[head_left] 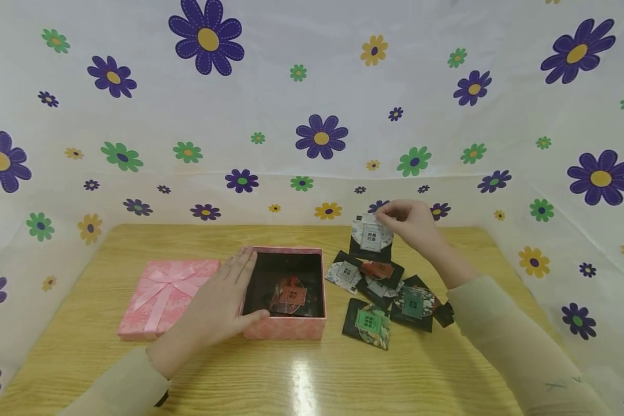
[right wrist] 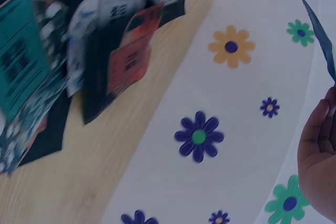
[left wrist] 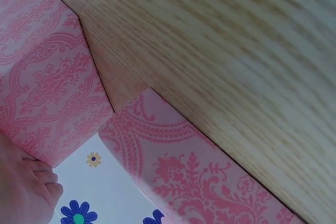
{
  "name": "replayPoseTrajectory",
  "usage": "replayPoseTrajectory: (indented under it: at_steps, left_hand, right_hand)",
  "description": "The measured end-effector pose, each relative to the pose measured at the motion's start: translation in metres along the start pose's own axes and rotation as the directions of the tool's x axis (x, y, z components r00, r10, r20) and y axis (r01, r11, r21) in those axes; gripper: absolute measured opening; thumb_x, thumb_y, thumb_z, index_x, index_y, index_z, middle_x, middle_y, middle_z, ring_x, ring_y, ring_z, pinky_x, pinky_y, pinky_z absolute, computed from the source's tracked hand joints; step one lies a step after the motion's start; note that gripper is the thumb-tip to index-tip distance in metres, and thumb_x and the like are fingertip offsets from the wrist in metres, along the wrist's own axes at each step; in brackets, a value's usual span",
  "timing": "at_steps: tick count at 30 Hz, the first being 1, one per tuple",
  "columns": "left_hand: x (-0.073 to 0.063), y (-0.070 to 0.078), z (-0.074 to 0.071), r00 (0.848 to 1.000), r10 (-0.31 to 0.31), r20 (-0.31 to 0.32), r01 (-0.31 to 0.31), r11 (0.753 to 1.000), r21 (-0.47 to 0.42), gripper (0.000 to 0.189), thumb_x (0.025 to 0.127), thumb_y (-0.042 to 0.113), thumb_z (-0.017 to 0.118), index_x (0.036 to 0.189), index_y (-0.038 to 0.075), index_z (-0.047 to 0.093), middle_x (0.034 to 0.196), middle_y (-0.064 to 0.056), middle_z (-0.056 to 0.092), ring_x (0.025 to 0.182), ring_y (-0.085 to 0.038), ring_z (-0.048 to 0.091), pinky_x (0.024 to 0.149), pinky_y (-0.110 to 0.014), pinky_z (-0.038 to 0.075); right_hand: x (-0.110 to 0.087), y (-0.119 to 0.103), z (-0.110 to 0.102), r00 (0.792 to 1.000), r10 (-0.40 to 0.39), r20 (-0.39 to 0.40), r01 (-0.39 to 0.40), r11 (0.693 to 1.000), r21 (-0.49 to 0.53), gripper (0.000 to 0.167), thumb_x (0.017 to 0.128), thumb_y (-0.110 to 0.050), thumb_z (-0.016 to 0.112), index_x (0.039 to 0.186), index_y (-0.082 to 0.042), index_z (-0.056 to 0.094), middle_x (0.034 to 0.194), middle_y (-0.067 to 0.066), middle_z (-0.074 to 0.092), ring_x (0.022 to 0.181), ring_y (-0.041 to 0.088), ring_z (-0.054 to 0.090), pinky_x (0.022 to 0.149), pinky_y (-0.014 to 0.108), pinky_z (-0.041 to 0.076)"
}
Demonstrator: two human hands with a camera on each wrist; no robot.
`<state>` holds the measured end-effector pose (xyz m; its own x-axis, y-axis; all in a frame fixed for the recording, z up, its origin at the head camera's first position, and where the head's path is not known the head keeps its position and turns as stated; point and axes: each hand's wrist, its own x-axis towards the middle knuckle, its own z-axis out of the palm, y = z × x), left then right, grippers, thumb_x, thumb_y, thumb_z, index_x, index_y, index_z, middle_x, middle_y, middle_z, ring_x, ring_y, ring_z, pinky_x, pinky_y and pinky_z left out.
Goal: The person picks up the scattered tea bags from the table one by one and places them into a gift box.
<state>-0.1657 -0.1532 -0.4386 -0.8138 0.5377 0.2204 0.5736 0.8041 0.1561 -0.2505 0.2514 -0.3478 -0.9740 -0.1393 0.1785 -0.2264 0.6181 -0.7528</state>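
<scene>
My right hand (head_left: 413, 224) pinches a black-and-white tea sachet (head_left: 372, 236) by its top corner and holds it upright above the other sachets. In the right wrist view only the edge of that sachet (right wrist: 319, 32) shows, above the curled fingers. My left hand (head_left: 222, 292) lies with straight fingers along the left side of a pink gift box (head_left: 286, 329), its thumb at the front left corner. Inside the black-lined box sits a sachet with a red label (head_left: 293, 294). The left wrist view shows the box's patterned outer wall (left wrist: 47, 77) with the fingers against it.
Several tea sachets lie loosely spread right of the box, among them a green-labelled one (head_left: 371, 323), a dark teal one (head_left: 415, 303) and a white one (head_left: 345, 273). Left of the box is its pink lid with a ribbon bow (head_left: 153, 297). Flowered cloth (head_left: 270, 115) encloses the wooden table (head_left: 229, 375).
</scene>
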Motion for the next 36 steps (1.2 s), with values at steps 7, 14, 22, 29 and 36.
replayPoseTrajectory:
  at_steps: [7,14,22,29,36]
  left_hand:
    - [0.0,0.001,0.0,1.0,0.001,-0.006,-0.001,1.0,0.004,0.111,0.09,0.063,0.069,0.165,-0.006,0.026,0.175,-0.022,0.025,0.164,-0.039,0.025,0.13,-0.058,0.031]
    - [0.0,0.002,0.0,1.0,-0.001,-0.001,0.001,1.0,0.011,0.11,0.09,0.063,0.07,0.165,-0.006,0.026,0.175,-0.022,0.024,0.164,-0.039,0.025,0.131,-0.055,0.029]
    - [0.001,0.003,-0.001,1.0,-0.009,0.002,0.009,1.0,0.004,0.109,0.091,0.062,0.07,0.165,-0.006,0.027,0.175,-0.022,0.025,0.163,-0.039,0.025,0.13,-0.056,0.031]
    - [0.001,0.003,-0.002,1.0,-0.018,0.006,0.018,1.0,-0.003,0.109,0.091,0.063,0.069,0.164,-0.006,0.028,0.175,-0.022,0.025,0.163,-0.039,0.026,0.13,-0.056,0.031]
    - [0.001,0.003,-0.001,1.0,-0.026,0.008,0.026,1.0,-0.016,0.109,0.091,0.063,0.069,0.165,-0.006,0.027,0.176,-0.021,0.024,0.164,-0.039,0.025,0.129,-0.058,0.032]
  right_hand:
    - [0.009,-0.022,0.025,0.999,-0.05,0.011,0.049,0.996,0.079,0.02,0.101,-0.013,0.07,0.109,0.002,0.079,0.108,0.021,0.078,0.082,0.009,0.064,0.073,0.015,0.053]
    - [0.01,-0.041,0.052,0.995,-0.084,0.058,0.075,0.985,0.155,0.016,0.1,-0.01,0.072,0.107,0.002,0.079,0.106,0.021,0.078,0.079,0.01,0.065,0.07,0.017,0.054]
    - [0.003,-0.051,0.086,0.986,-0.12,0.114,0.092,0.97,0.223,0.013,0.099,-0.008,0.073,0.105,0.001,0.08,0.101,0.018,0.077,0.078,0.01,0.066,0.069,0.019,0.054]
    - [-0.003,-0.052,0.113,0.968,-0.179,0.174,0.139,0.966,0.218,0.01,0.098,-0.009,0.074,0.101,-0.002,0.081,0.093,0.014,0.077,0.072,0.009,0.063,0.066,0.021,0.053]
    - [-0.011,-0.049,0.128,0.948,-0.187,0.259,0.136,0.97,0.2,0.01,0.097,-0.012,0.076,0.1,-0.005,0.082,0.092,0.011,0.08,0.071,0.006,0.063,0.065,0.021,0.054]
